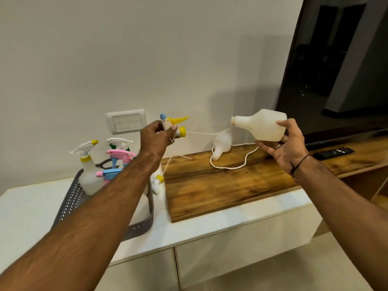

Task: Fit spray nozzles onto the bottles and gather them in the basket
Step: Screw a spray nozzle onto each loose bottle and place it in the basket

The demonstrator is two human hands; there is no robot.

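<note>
My left hand [155,138] is raised above the counter, closed around a spray nozzle [176,125] with a yellow trigger, yellow collar and blue tip; its thin dip tube points right. My right hand [282,143] holds a white plastic bottle [263,125] on its side, open neck facing left toward the nozzle, with a gap between them. A second bare bottle [221,144] lies on the wooden board. The grey perforated basket [69,203] at left holds several bottles with nozzles fitted, among them one with a yellow collar [89,171]. My left forearm hides part of the basket.
A white cord [231,165] loops across the wooden board [220,185]. Another yellow-collared nozzle [158,181] rests by the basket's right side. A black remote [333,152] lies at the right under a dark TV screen [340,66]. A wall socket [126,121] is behind.
</note>
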